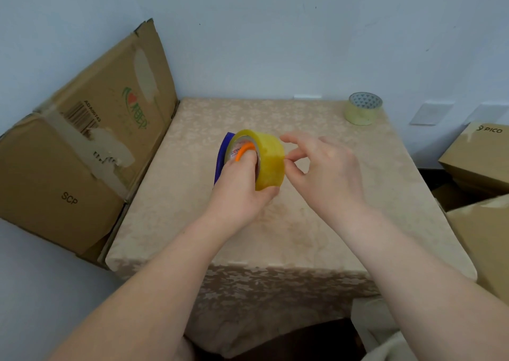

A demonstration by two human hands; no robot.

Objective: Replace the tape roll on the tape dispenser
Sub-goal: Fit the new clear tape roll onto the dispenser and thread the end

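Both hands work above the beige worktop (275, 236): the left hand (242, 187) holds the thick yellow tape roll (268, 158) on the blue plastic dispenser (221, 154), while the right hand's (327, 173) fingertips pinch narrowly at its rim, probably best picking the tape end steadily.

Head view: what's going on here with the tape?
A person is holding a yellowish tape roll above a cloth-covered table. The left hand grips it, with a digit in the core where an orange hub shows. The blue dispenser sits just behind the roll. The right hand pinches at the roll's outer edge, seemingly picking at the tape end. A second, thinner roll stands alone at the table's far right corner. Cardboard boxes flank the table.
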